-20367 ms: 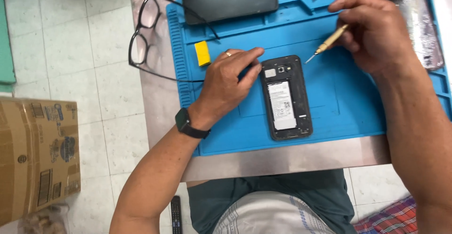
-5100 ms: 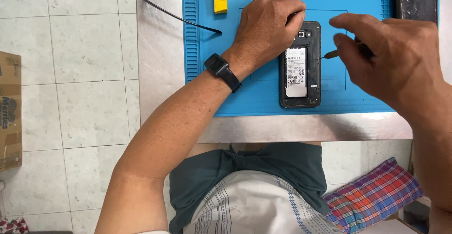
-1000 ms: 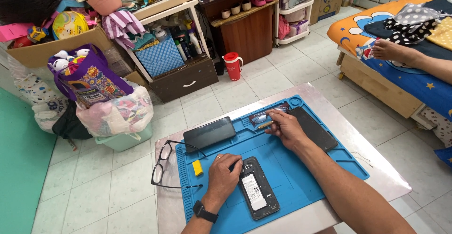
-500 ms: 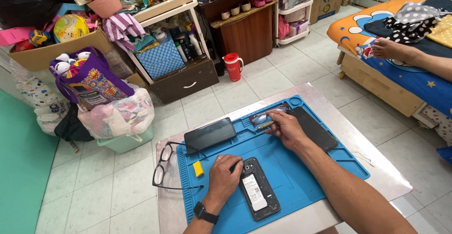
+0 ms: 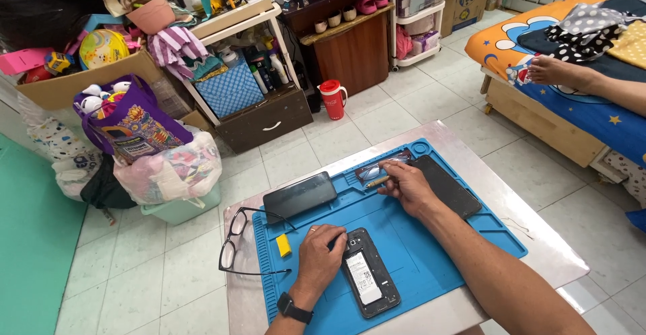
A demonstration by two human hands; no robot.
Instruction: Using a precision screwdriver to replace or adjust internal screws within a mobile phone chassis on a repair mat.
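Observation:
An opened black phone [image 5: 369, 282] lies back-up on a blue work mat [image 5: 431, 237], its white battery showing. My left hand [image 5: 320, 257], with a ring and a dark wristwatch, rests on the phone's upper left corner. My right hand [image 5: 406, 185] is at the mat's far edge and holds a small screwdriver [image 5: 374, 183] with a pale wooden handle. The screwdriver's tip lies at a shallow tray slot with small clear parts [image 5: 379, 167].
On the mat lie a dark phone panel [image 5: 299, 196], another black panel [image 5: 449, 185] and a small yellow block [image 5: 284, 245]. Black spectacles [image 5: 235, 249] lie at the metal table's [image 5: 538, 237] left side. A cluttered shelf, bags and a red jug [image 5: 332, 98] stand beyond; a person lies on a bed [image 5: 572, 72].
Long before, my right hand worked the screwdriver beside the phone. Over the last second both hands stay almost still; the view has barely shifted.

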